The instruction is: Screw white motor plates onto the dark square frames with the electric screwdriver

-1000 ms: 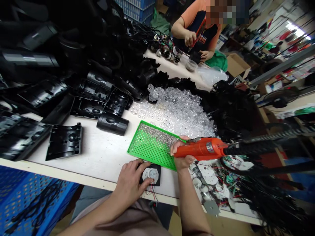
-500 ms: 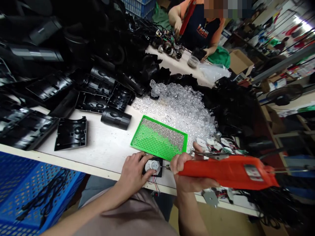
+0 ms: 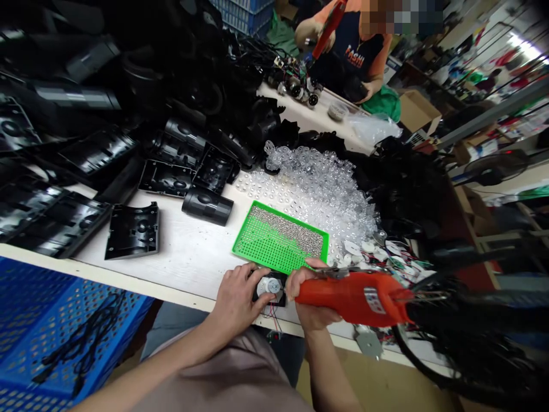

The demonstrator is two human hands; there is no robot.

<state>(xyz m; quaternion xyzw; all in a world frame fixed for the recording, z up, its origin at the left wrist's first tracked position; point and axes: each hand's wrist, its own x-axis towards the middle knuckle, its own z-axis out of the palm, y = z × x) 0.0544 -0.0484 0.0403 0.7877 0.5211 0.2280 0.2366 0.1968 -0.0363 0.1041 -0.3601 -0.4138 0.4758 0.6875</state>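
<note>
My left hand grips a small black housing at the table's front edge, fingers on its left side. A round whitish motor sits in that housing, and thin red and dark wires hang from it. My right hand is wrapped round a red electric screwdriver, held nearly level. Its tip points left at the housing; my fingers hide the bit, so contact cannot be made out. Just beyond both hands lies a green perforated tray with many small metal screws.
Black plastic shells cover the left of the table. Clear plastic parts are heaped behind the tray, and wired white parts lie at right. A blue crate stands below left. Across the table, a person holds another red screwdriver.
The red screwdriver in my right hand has shifted left, closer to the housing, and its rear end has swung nearer. My left hand keeps its grip. The whole view has moved slightly.
</note>
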